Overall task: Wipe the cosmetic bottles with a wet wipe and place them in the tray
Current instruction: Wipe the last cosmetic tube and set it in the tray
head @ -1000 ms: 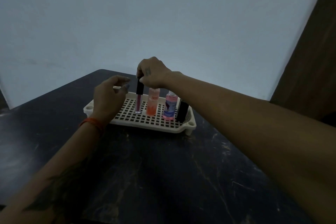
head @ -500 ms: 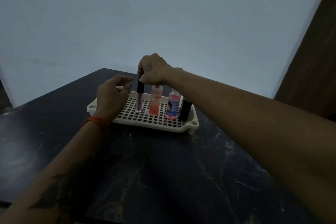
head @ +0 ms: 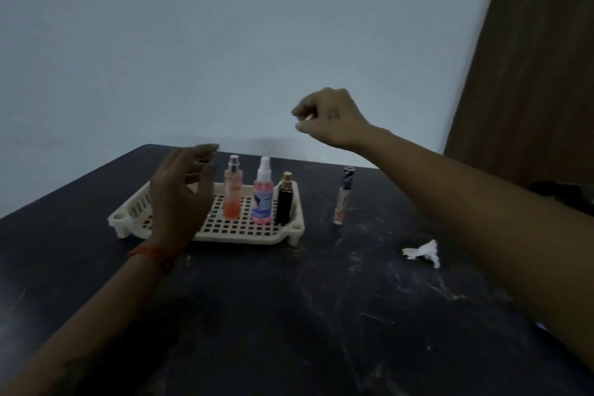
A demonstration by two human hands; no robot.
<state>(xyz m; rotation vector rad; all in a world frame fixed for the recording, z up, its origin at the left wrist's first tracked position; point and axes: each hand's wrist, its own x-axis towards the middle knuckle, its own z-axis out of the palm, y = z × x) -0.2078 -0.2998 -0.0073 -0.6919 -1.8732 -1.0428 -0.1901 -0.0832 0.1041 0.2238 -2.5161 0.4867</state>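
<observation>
The left hand (head: 181, 193) hangs with its fingers spread loosely and nothing in it, in front of the left part of the cream slotted tray (head: 250, 233), which sits on the dark bench (head: 289, 315). Just to the right of that hand, three bottles stand upright in the tray: an orange spray bottle (head: 232, 193), a pink spray bottle (head: 263, 196) and a black bottle with a gold cap (head: 284, 203). The right hand (head: 328, 117) is raised well above the bench, up and to the right of the tray, its fingers curled narrowly; a small pale sliver shows at the fingertips, possibly a fingernail, but the blur leaves that unclear. Below this hand, outside the tray and near its right end, a slim tube with a dark cap (head: 343, 199) stands upright on the bench. A crumpled white wipe (head: 422, 252) lies on the bench under the right forearm.
</observation>
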